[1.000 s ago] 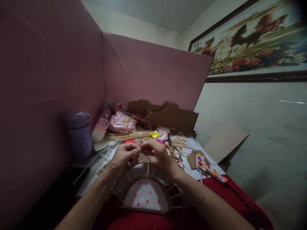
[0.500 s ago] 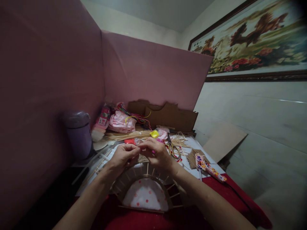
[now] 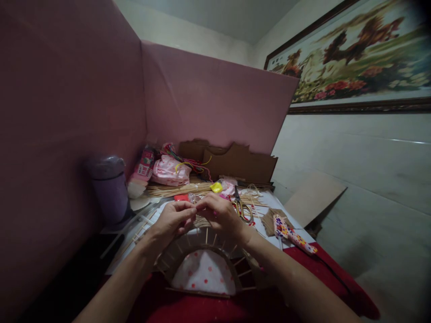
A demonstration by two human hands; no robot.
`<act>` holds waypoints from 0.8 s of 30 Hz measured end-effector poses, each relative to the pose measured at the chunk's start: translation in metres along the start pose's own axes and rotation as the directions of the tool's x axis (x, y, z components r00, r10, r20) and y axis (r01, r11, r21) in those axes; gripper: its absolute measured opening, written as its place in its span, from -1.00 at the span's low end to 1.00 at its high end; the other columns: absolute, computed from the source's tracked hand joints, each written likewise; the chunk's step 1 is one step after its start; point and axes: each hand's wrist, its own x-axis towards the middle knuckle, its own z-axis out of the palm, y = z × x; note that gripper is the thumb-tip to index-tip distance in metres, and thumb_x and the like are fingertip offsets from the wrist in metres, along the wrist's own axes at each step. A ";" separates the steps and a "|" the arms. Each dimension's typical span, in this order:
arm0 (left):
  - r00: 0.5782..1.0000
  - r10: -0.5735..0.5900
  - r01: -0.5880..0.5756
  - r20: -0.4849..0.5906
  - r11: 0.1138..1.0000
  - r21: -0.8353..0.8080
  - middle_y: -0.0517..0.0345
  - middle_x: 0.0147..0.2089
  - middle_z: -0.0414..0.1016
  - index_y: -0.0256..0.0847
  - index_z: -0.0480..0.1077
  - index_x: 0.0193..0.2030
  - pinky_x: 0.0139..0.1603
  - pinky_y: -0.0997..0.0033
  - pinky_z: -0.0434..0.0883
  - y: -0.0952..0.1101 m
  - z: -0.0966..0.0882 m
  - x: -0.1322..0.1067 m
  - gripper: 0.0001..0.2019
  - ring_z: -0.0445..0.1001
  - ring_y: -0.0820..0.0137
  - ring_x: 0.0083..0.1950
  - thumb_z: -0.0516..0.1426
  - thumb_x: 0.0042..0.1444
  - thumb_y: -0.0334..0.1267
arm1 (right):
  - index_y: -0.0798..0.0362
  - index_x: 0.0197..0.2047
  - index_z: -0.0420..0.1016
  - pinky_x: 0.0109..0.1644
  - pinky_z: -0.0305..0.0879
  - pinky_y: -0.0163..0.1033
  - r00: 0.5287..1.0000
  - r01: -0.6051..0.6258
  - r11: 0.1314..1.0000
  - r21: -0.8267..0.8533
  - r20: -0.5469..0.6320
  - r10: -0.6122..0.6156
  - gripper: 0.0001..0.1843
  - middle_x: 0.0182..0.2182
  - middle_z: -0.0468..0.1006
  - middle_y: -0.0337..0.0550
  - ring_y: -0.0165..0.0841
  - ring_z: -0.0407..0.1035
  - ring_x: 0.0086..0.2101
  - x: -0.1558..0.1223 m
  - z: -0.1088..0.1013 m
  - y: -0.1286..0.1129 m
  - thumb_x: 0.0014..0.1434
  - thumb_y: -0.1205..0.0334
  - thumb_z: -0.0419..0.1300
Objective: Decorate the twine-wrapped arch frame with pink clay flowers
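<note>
My left hand (image 3: 175, 219) and my right hand (image 3: 218, 215) meet fingertip to fingertip over the middle of the table. Both are closed in a pinch, and whatever lies between the fingers is too small to make out. Below them stands a half-round craft piece (image 3: 204, 271), its centre covered in white cloth with red dots. Thin sticks radiate from its brown curved band, and part of it is hidden behind my forearms. Just beyond my fingers lies a red packet (image 3: 182, 197). Gold-handled scissors (image 3: 241, 211) rest to the right of my right hand.
A flower-patterned glue gun (image 3: 292, 235) with a cord lies at the right on brown cardboard. Bundled sticks (image 3: 178, 190), pink dotted cloth (image 3: 171, 171) and a yellow packet (image 3: 216, 187) sit behind. A purple lidded container (image 3: 109, 193) stands left, beside the pink partition (image 3: 215, 98).
My hands stay pinched together in almost the same spot, with only slight finger movement. The craft piece and the things around it have not visibly moved.
</note>
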 end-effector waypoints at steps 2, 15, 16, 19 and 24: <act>1.000 0.013 -0.012 -0.006 1.000 0.017 0.29 -0.70 0.26 -0.33 0.43 -0.45 -0.74 0.66 -0.06 -0.001 0.000 0.000 -0.72 0.07 0.66 -0.73 0.31 -0.17 -0.13 | 0.10 -0.27 0.40 -0.24 0.27 -0.27 1.000 0.024 0.998 -0.054 0.019 -0.023 -0.90 -0.35 0.45 -0.11 -0.35 0.33 -0.31 0.000 0.001 0.001 0.19 0.44 0.09; 0.998 0.062 -0.062 0.004 0.998 0.008 0.30 -0.70 0.24 -0.34 0.45 -0.50 -0.74 0.65 -0.07 0.002 0.000 -0.001 -0.70 0.04 0.68 -0.72 0.34 -0.23 -0.12 | 0.12 -0.21 0.42 -0.23 0.29 -0.27 0.991 0.132 0.975 -0.179 0.047 -0.126 -0.85 -0.33 0.47 -0.07 -0.36 0.34 -0.32 0.002 -0.002 0.005 0.28 0.35 0.02; 0.998 0.069 -0.069 0.010 0.998 0.013 0.31 -0.71 0.23 -0.34 0.45 -0.50 -0.74 0.64 -0.08 0.002 0.000 -0.002 -0.70 0.03 0.68 -0.73 0.34 -0.23 -0.12 | 0.12 -0.21 0.42 -0.24 0.29 -0.27 0.991 0.130 0.975 -0.177 0.045 -0.124 -0.85 -0.34 0.47 -0.07 -0.36 0.34 -0.32 0.002 -0.003 0.005 0.28 0.36 0.02; 0.997 0.072 -0.072 -0.012 0.997 0.040 0.29 -0.70 0.26 -0.33 0.45 -0.47 -0.74 0.66 -0.06 0.000 0.001 -0.001 -0.71 0.06 0.68 -0.73 0.32 -0.19 -0.12 | 0.15 -0.26 0.40 -0.26 0.28 -0.24 0.989 0.145 0.958 -0.247 0.072 -0.131 -0.81 -0.36 0.46 -0.04 -0.33 0.33 -0.33 0.002 -0.001 0.004 0.27 0.39 -0.03; 0.990 0.111 -0.102 -0.092 0.990 0.097 0.31 -0.75 0.24 -0.32 0.41 -0.53 -0.76 0.68 -0.06 0.000 0.004 0.001 -0.74 0.06 0.67 -0.75 0.31 -0.19 -0.16 | 0.14 -0.36 0.39 -0.30 0.27 -0.21 0.999 0.044 0.971 -0.234 0.026 -0.039 -0.89 -0.43 0.44 -0.07 -0.31 0.31 -0.38 0.001 0.005 0.002 0.12 0.40 0.04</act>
